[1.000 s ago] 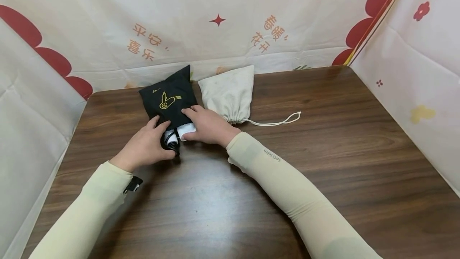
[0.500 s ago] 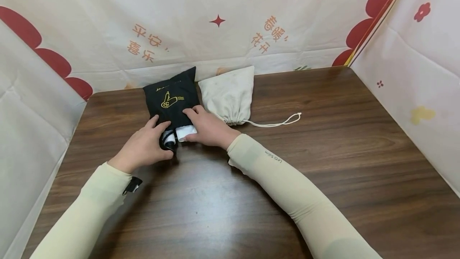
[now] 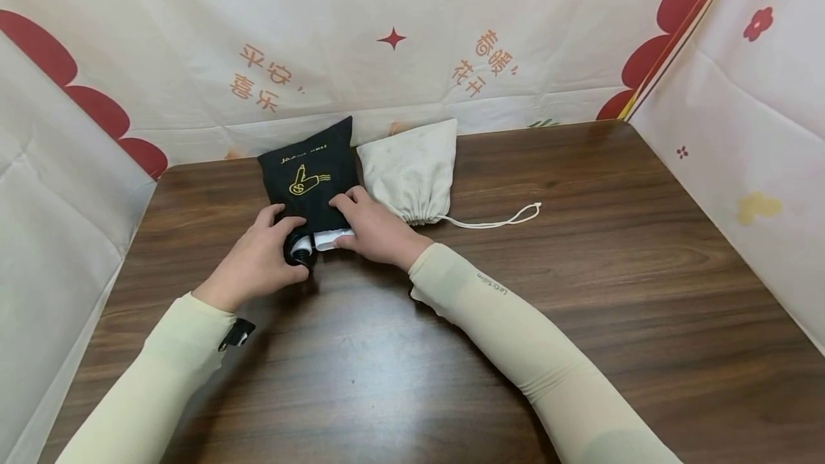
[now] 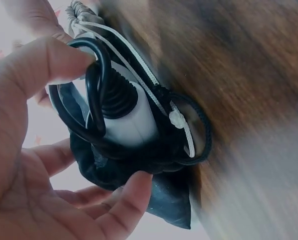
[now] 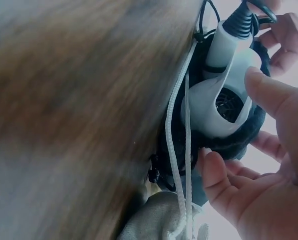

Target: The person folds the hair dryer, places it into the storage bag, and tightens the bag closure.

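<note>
A white hair dryer (image 3: 327, 238) lies mostly inside a black drawstring pouch (image 3: 309, 192) printed with a yellow dryer. Its round vent (image 5: 228, 106) and handle end show at the pouch's mouth. My left hand (image 3: 261, 256) grips around the handle end, thumb on the looped black power cord (image 4: 100, 95), fingers along the pouch's left side. On the other side my right hand (image 3: 380, 228) holds the dryer with its thumb on the white housing, fingers curled against the pouch's edge. The dryer's front is hidden in the cloth.
Right beside the black pouch lies a beige drawstring bag (image 3: 409, 170), its white cord (image 3: 493, 222) trailing right across the wooden table (image 3: 580, 249). A printed white cloth (image 3: 361, 34) hangs behind the table, with more cloth at both sides.
The dryer has gone slightly deeper into the pouch, less white showing at its mouth. The pouch has shifted a little right and its printed side lies flatter. Both hands have hardly moved.
</note>
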A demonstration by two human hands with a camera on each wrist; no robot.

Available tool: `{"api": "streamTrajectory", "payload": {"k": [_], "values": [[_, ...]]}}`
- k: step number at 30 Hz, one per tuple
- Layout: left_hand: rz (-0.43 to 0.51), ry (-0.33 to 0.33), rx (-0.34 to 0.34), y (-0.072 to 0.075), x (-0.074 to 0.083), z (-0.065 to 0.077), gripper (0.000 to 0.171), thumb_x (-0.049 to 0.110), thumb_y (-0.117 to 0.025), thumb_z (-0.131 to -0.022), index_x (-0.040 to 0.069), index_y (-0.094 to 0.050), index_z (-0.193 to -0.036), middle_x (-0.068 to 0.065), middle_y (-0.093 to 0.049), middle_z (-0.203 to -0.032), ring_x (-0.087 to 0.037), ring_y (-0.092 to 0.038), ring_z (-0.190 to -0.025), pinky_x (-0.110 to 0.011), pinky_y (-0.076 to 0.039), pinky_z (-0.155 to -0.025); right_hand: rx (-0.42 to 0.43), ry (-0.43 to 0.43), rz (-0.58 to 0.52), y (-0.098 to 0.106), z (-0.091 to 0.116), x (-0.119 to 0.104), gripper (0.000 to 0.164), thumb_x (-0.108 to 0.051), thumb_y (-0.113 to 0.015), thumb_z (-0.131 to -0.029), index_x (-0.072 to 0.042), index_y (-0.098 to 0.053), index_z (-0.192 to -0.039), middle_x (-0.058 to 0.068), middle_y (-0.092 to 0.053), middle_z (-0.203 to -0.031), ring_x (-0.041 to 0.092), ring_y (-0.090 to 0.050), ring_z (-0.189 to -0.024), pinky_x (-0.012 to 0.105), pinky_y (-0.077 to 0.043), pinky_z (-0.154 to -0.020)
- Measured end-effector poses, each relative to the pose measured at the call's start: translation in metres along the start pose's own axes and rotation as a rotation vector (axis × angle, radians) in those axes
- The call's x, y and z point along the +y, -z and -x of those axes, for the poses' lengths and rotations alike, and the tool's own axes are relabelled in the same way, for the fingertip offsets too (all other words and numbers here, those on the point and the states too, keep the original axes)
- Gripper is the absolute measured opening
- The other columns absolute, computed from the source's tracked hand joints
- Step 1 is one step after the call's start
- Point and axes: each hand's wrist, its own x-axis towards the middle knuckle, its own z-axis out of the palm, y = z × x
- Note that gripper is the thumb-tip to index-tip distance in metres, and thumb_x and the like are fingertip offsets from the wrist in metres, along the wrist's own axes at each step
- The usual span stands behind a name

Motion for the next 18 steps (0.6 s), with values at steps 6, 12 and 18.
{"api": "streamTrajectory", "payload": {"k": [6,12,18], "values": [[0.048,0.017,0.014,0.0006,-0.0039,-0.0013,0.065,0.016,-0.075,-0.078,0.002,-0.051,-0.137,-0.028,-0.023,-0.150,-0.042,-0.051,-0.117,-0.054,-0.045,-0.093,0.030,0.006,-0.019,0.0007,0.0001,0.0017,0.055,-0.028,-0.067,-0.096,-0.011,-0.046,-0.143,0.011,-0.046,-0.128,0.019,-0.057,-0.106,0.029,-0.046,-0.093],[0.064,0.043,0.029,-0.0002,-0.0061,-0.0019,0.066,0.016,-0.074,-0.079,0.005,-0.049,-0.139,-0.026,-0.023,-0.148,-0.041,-0.052,-0.111,-0.054,-0.045,-0.091,0.013,0.013,-0.021,0.0014,-0.0002,0.0034,0.053,-0.018,-0.065,-0.097,-0.011,-0.045,-0.145,0.011,-0.046,-0.127,0.017,-0.055,-0.106,0.028,-0.046,-0.092],[0.066,0.051,0.056,-0.0001,-0.0055,-0.0027,0.063,0.016,-0.073,-0.080,0.003,-0.050,-0.138,-0.023,-0.028,-0.141,-0.039,-0.051,-0.108,-0.053,-0.045,-0.090,0.014,0.034,-0.005,0.0039,0.0006,0.0032,0.052,-0.007,-0.062,-0.096,-0.009,-0.045,-0.145,0.013,-0.046,-0.127,0.018,-0.056,-0.105,0.027,-0.046,-0.090]]}}
